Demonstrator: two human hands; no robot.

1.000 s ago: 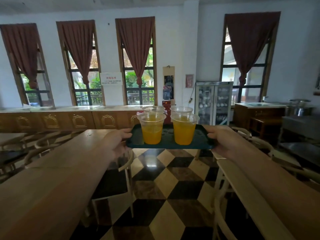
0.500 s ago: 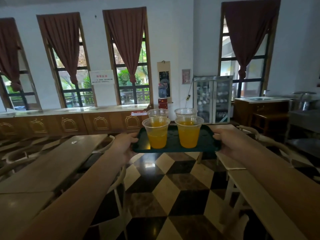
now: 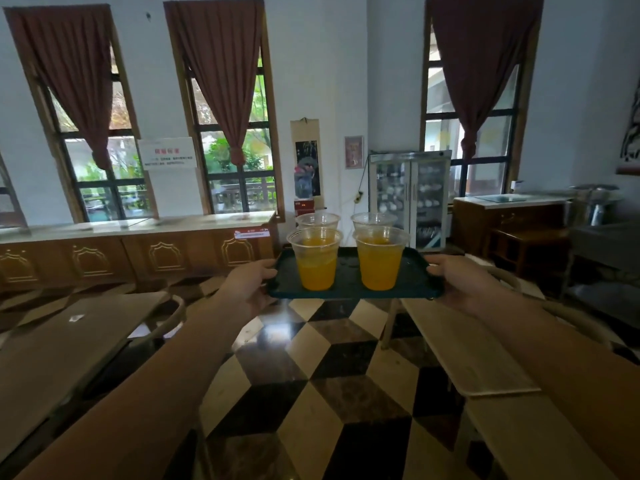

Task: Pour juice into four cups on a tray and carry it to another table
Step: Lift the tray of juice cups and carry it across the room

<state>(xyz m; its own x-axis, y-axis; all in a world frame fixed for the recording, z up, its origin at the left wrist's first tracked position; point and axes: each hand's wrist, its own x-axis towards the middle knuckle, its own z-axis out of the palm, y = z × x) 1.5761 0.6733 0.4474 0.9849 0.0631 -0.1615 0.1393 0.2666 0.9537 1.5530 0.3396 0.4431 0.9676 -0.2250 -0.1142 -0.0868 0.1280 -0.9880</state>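
A dark green tray [image 3: 349, 292] is held level in the air in front of me, over the chequered floor. My left hand [image 3: 247, 285] grips its left edge and my right hand [image 3: 460, 280] grips its right edge. Two clear plastic cups of orange juice stand at the tray's front: the left cup [image 3: 316, 259] and the right cup [image 3: 380, 259]. Behind them the rims of two more clear cups, the back left cup [image 3: 317, 220] and the back right cup [image 3: 374, 219], show; their contents are mostly hidden.
Long wooden tables flank the aisle: one on the left [image 3: 69, 341] with a chair [image 3: 169, 320], one on the right [image 3: 464, 344]. A wooden counter [image 3: 138, 247] runs under the windows. A glass-door cabinet [image 3: 410, 199] and a sideboard [image 3: 512, 223] stand ahead right.
I have walked forward down the aisle with the tray; the left table, counter and cabinet have come closer and shifted left. Both hands keep their hold, cups upright.
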